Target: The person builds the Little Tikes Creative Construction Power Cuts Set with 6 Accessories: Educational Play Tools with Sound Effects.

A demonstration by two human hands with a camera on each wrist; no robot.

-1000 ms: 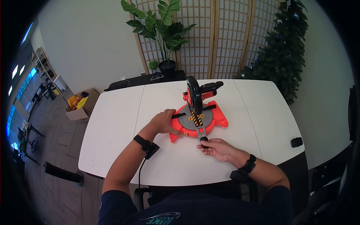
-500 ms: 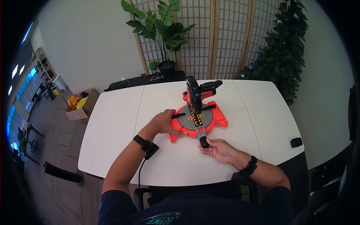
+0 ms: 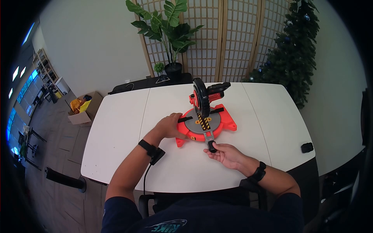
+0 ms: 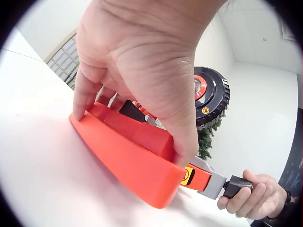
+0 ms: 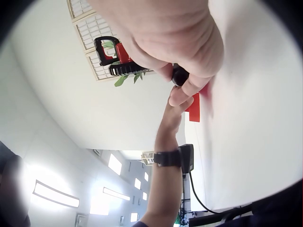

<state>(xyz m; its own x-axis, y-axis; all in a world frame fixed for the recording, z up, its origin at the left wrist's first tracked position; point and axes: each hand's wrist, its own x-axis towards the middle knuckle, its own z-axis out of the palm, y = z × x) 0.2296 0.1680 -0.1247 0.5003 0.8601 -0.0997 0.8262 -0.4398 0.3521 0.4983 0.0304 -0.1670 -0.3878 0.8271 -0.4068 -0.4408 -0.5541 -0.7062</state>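
A red toy miter saw (image 3: 229,123) with a grey round turntable (image 3: 190,125) and a black toothed blade guard (image 3: 201,99) stands on the white table (image 3: 116,136). My left hand (image 3: 168,126) grips the left side of its red base, thumb at the front, fingers behind; the left wrist view shows the hand (image 4: 142,61) over the red base (image 4: 128,156). At the front, my right hand (image 3: 227,154) pinches the black knob (image 3: 212,146) between thumb and fingers. In the right wrist view the hand (image 5: 175,38) partly hides that knob (image 5: 180,74).
A small black object (image 3: 307,147) lies near the table's right edge. Behind the table are a potted plant (image 3: 173,70), a lattice screen (image 3: 237,42) and a decorated tree (image 3: 287,58). An open cardboard box (image 3: 93,108) is on the floor at the left.
Half a second ago the right fingers and knob were slightly further left; both have shifted a little, and the grey arm's angle changed slightly. The left hand has stayed on the base.
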